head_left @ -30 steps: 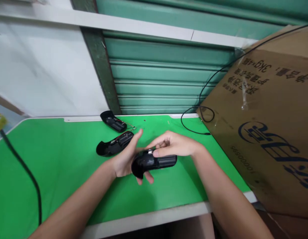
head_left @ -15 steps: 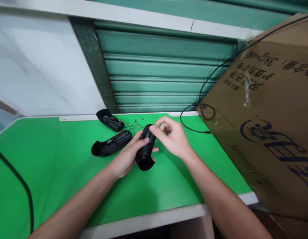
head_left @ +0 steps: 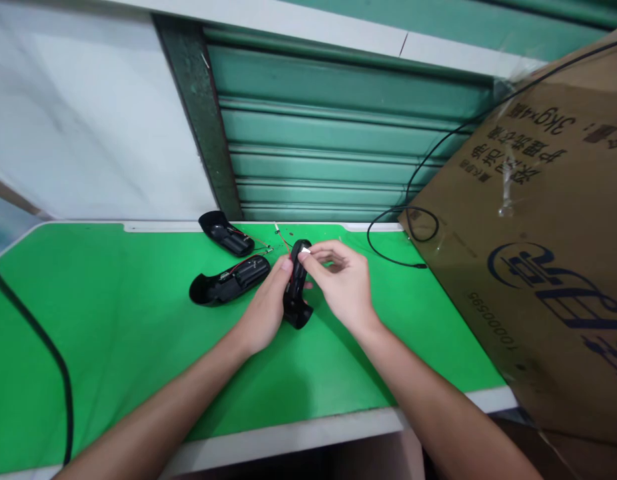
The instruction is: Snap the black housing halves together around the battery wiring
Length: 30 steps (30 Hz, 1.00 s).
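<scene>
A curved black plastic shell (head_left: 298, 308) is gripped in my left hand (head_left: 266, 308), its wide hooked end pointing down toward me. My right hand (head_left: 342, 280) pinches a small white piece (head_left: 304, 253) between thumb and index finger, over the upper end of the shell. Red wires (head_left: 283, 239) rise from the shell's left side to a small white-tipped end. To the left lie two similar black shells, one (head_left: 223, 235) farther back and one (head_left: 231, 280) nearer, each with thin red wires.
The green table (head_left: 153, 347) has a white front edge. A large cardboard box (head_left: 548, 220) stands at the right. A black cable (head_left: 396, 260) loops beside it, and another cable (head_left: 48, 347) crosses the far left. A green shutter (head_left: 338, 140) rises behind.
The held shell has turned more upright and its inside shows more. A white piece now shows at my right fingertips. The whole view has shifted slightly.
</scene>
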Each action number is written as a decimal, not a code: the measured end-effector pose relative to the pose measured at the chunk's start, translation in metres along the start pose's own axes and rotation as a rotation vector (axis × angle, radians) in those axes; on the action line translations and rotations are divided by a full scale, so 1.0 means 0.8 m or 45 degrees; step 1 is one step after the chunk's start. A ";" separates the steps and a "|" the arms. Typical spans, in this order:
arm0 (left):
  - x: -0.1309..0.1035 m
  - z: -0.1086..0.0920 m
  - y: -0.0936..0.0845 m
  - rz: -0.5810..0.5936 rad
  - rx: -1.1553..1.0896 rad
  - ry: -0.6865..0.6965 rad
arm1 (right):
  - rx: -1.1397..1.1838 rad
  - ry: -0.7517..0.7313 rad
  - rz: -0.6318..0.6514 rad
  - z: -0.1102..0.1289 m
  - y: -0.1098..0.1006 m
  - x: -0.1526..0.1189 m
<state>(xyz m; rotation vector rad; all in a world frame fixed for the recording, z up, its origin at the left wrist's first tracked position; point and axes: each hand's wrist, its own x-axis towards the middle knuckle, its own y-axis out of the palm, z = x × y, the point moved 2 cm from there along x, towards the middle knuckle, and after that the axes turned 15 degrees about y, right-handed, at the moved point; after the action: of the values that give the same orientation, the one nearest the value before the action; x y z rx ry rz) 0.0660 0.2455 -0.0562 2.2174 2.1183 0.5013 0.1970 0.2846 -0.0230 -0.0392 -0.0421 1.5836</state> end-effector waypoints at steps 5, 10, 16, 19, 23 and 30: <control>0.000 -0.017 0.013 -0.135 -0.288 -0.072 | -0.217 -0.396 -0.083 0.004 -0.003 -0.009; 0.000 -0.028 0.013 -0.208 -0.390 -0.151 | -0.445 -0.702 0.053 0.008 -0.006 -0.012; 0.004 -0.030 0.008 -0.277 -0.345 -0.134 | -0.584 -0.825 0.162 0.008 -0.008 -0.009; 0.004 -0.031 0.007 -0.298 -0.331 -0.146 | -0.648 -0.902 0.267 0.008 -0.007 -0.009; 0.003 -0.035 0.006 -0.285 -0.272 -0.168 | -0.735 -0.911 0.345 0.006 -0.009 -0.008; 0.003 -0.038 0.008 -0.188 -0.189 -0.146 | -0.783 -0.870 0.379 0.005 -0.016 -0.009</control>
<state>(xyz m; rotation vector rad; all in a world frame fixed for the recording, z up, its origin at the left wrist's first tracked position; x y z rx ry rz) 0.0647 0.2414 -0.0253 1.9455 2.0929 0.4920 0.2101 0.2779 -0.0187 0.0188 -1.0967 1.7607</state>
